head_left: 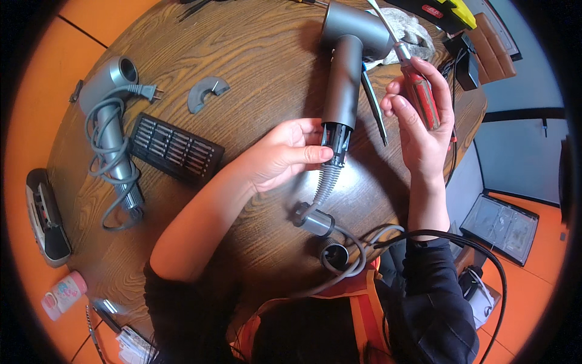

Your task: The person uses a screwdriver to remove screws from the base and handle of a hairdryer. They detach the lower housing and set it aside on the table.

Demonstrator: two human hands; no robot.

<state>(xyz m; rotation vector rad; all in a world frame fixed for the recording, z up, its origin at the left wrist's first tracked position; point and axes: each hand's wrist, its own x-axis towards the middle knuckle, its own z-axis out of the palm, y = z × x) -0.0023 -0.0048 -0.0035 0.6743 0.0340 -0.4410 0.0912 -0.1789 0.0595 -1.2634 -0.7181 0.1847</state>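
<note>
A dark grey hair dryer point(342, 85) lies across the middle of the table, its head at the far side and its handle pointing toward me. The handle's lower end is uncovered, showing black inner parts and a ribbed cord sleeve. My left hand point(282, 156) grips that end, thumb on the inner part. Raised at the right, my right hand point(429, 136) is closed around a screwdriver point(418, 91) with a red handle, its shaft pointing away from me. A grey cylindrical sleeve point(318, 223) sits on the cord, with a dark ring-shaped part point(334, 253) nearer me.
A second hair dryer point(111, 136), wrapped in its cord, lies at the left beside a black bit set point(176, 148). Near them rests a curved grey piece point(203, 96). A thin dark tool point(374, 106) and a crumpled cloth point(412, 36) are at the right. Black cables point(451, 235) cross my right arm.
</note>
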